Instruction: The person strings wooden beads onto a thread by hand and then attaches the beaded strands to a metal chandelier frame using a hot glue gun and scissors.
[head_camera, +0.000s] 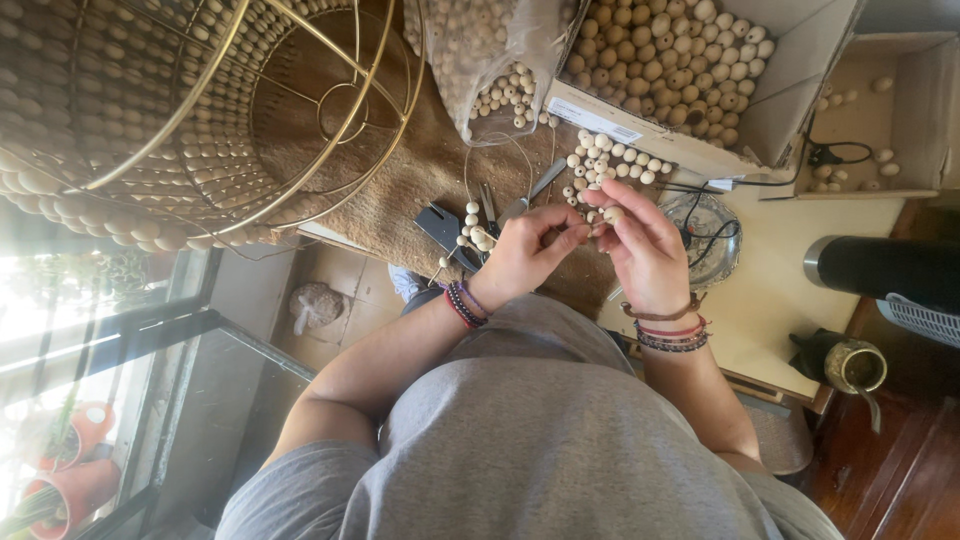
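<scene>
My left hand (528, 252) is pinched shut on a thin thread, close to my right hand. My right hand (643, 248) holds a small round wooden bead (612, 213) at its fingertips, right at the left fingers. A short string of threaded beads (474, 232) hangs from the thread left of my left hand. Loose wooden beads (612, 160) lie on the brown burlap mat (420, 170) just beyond both hands. Scissors (522, 203) rest on the mat between the hands and the beads.
A wire lampshade frame covered in bead rows (150, 120) fills the upper left. A plastic bag of beads (490, 70) and a cardboard box of beads (670, 60) stand behind. To the right are a metal dish (712, 250), a black cylinder (880, 268) and a brass cup (856, 366).
</scene>
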